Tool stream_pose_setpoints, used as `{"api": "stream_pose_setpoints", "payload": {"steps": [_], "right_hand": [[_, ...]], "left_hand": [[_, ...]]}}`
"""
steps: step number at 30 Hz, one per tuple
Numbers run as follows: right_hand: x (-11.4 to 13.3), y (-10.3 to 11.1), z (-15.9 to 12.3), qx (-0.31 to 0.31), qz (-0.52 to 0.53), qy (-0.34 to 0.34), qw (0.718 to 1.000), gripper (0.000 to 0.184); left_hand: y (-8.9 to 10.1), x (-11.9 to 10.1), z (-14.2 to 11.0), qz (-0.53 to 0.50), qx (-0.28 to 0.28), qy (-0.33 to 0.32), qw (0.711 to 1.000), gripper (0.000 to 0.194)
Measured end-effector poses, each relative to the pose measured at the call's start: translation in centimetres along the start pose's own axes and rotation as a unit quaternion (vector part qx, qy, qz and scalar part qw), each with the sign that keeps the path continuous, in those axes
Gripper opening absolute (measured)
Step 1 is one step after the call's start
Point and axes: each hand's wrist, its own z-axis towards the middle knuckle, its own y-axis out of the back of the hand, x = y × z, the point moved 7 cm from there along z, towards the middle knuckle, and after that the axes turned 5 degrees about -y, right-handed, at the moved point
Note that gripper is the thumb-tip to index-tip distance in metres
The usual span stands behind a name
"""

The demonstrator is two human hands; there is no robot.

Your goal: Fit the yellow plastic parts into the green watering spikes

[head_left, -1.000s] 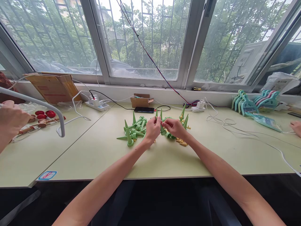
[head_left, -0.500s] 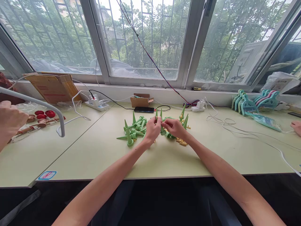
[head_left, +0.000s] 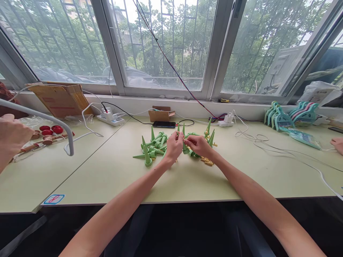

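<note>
My left hand (head_left: 174, 145) is closed around a green plastic spike, whose tip (head_left: 178, 127) shows above the fingers. Close beside it, my right hand (head_left: 199, 145) has its fingers pinched together; what they grip is too small to make out. Between the two hands a green cone-shaped spike (head_left: 184, 147) points upward. To the left lies a pile of similar green spikes (head_left: 158, 141), with one (head_left: 147, 157) upright on its ringed base. Small yellow plastic pieces (head_left: 207, 161) lie under and beside my right wrist, and more green spikes (head_left: 211, 138) stand behind it.
Behind the pile are a black phone (head_left: 164, 124) and a small open cardboard box (head_left: 160, 114). Power strips (head_left: 112, 120) and loose white cables (head_left: 261, 139) lie on the table. Teal hangers (head_left: 281, 117) are at right. Other people's hands (head_left: 13, 137) show at both edges.
Almost nothing differs. Both my hands stay in place, with only slight finger movement around the spike.
</note>
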Motion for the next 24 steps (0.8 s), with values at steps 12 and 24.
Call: {"api": "stream_pose_setpoints", "payload": {"steps": [12,24], "right_hand": [[0.0,-0.17,0.09,0.012,-0.005,0.008,1.0,0.037],[-0.15,-0.29,0.06,0.018,-0.011,0.008,1.0,0.036]], "left_hand": [[-0.22,0.13,0.1,0.039,0.034,-0.003,0.999,0.034],[-0.31,0.33,0.16,0.012,0.029,0.002,0.999,0.037]]}}
